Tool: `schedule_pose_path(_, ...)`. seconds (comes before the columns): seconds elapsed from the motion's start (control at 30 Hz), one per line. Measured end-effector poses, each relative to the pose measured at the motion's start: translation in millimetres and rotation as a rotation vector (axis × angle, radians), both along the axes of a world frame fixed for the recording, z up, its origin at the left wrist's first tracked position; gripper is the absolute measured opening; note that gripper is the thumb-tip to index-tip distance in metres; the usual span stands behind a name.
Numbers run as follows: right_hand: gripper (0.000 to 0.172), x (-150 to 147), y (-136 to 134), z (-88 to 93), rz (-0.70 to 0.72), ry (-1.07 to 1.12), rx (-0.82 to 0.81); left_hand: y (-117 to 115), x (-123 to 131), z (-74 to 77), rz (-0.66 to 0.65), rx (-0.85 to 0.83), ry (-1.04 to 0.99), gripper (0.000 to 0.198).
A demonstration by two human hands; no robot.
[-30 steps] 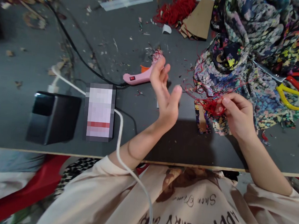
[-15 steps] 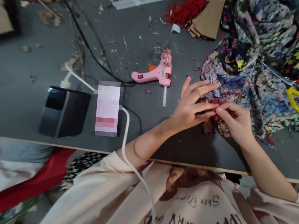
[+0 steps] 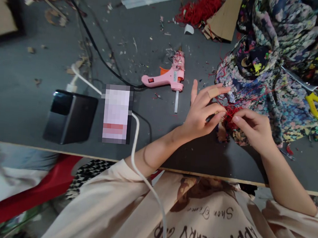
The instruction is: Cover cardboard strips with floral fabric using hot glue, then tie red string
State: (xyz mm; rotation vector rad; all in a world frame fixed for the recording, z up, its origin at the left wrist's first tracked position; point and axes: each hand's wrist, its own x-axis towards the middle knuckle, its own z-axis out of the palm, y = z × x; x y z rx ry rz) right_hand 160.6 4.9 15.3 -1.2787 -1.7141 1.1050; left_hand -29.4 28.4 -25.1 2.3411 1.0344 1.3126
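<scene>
Red thread (image 3: pixel 231 115) lies bunched on the near edge of a floral cloth (image 3: pixel 260 94). On its left side, my left hand (image 3: pixel 203 109) pinches a strand between thumb and index finger, its other fingers spread, one with a tan band round it. My right hand (image 3: pixel 253 130) has thumb and index finger pressed together on the right side of the same red bunch. The two pinches are a short way apart. What lies under the fingertips is too small to make out.
Left of my hands lies a pink glue gun (image 3: pixel 170 77). A phone (image 3: pixel 116 113) and a dark power bank (image 3: pixel 70 117) with a white cable sit further left. Yellow-handled scissors (image 3: pixel 314 105) rest on the cloth. Behind are red yarn (image 3: pixel 199 8) and cardboard (image 3: pixel 224 18).
My left thumb and index finger have closed into a pinch and drawn slightly left, away from my right fingertips. More of the red thread shows between the hands.
</scene>
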Motion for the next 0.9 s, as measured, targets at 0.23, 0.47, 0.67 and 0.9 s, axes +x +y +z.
schedule_pose_path(0.23,0.027,5.3,0.4,-6.7,-0.011,0.085,-0.044,1.1,-4.5,0.0,-0.023,-0.098,0.017,0.032)
schedule_pose_path(0.47,0.018,9.1,3.8,-10.4,-0.081,0.107,0.082,1.9,-5.2,0.4,0.122,-0.143,-0.139,0.032)
schedule_pose_path(0.67,0.009,12.2,5.2,-13.3,-0.232,-0.058,0.314,1.8,-4.4,0.8,0.122,-0.154,-0.188,0.028)
schedule_pose_path(0.9,0.031,-0.9,-0.7,-18.7,-0.041,-0.217,0.458,1.1,-4.4,-2.7,-0.01,-0.026,-0.017,0.028)
